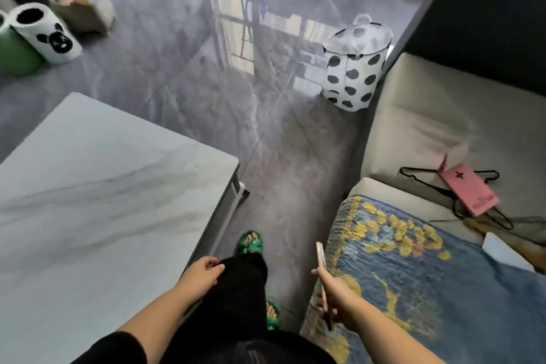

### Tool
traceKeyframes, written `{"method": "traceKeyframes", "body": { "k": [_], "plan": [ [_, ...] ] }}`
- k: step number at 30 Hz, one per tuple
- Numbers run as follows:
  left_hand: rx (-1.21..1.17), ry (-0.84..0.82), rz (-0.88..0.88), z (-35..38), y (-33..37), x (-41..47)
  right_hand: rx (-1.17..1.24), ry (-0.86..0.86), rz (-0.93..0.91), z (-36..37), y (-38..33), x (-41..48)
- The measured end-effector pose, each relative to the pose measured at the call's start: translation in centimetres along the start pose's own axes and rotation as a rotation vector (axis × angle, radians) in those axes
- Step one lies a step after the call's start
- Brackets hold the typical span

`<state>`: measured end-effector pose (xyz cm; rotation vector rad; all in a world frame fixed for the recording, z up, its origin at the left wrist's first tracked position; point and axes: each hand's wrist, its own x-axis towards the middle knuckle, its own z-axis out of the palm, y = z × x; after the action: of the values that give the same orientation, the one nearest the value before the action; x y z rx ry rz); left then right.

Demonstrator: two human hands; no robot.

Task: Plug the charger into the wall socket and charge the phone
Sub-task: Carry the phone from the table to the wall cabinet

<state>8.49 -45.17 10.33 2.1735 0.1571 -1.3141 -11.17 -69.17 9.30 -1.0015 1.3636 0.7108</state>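
The right hand (334,292) is closed around a slim, pale pink-edged phone (322,272), gripping its lower half. The phone is seen edge-on, its long axis running up and away from the person, its free end pointing forward over the gap between the grey marble-topped bench (88,186) and the blue-and-yellow patterned blanket (413,275) on the beige sofa (428,115). The left hand (204,270) holds nothing — fingers loosely curled beside the black trouser leg (236,289).

No charger, cable or wall socket shows here, so the main risk is a search on the move: with only the lower half held, the phone could slip onto the glossy grey floor (266,97), or clip the bench corner in the narrow passage.
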Motion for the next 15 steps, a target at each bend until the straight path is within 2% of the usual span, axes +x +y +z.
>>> {"method": "traceKeyframes", "body": {
  "k": [6,11,15],
  "plan": [
    [-0.053,-0.036,0.014,-2.7,9.9,5.7,-0.019,0.057,-0.136,-3.2,-12.8,1.7],
    [-0.114,-0.061,-0.071,-4.7,18.0,9.5,-0.07,0.101,-0.131,-7.4,-23.2,2.9],
    [-0.158,-0.083,-0.041,-6.2,25.5,12.4,-0.128,0.161,-0.129,-10.9,-30.8,4.0]
  ]
}}
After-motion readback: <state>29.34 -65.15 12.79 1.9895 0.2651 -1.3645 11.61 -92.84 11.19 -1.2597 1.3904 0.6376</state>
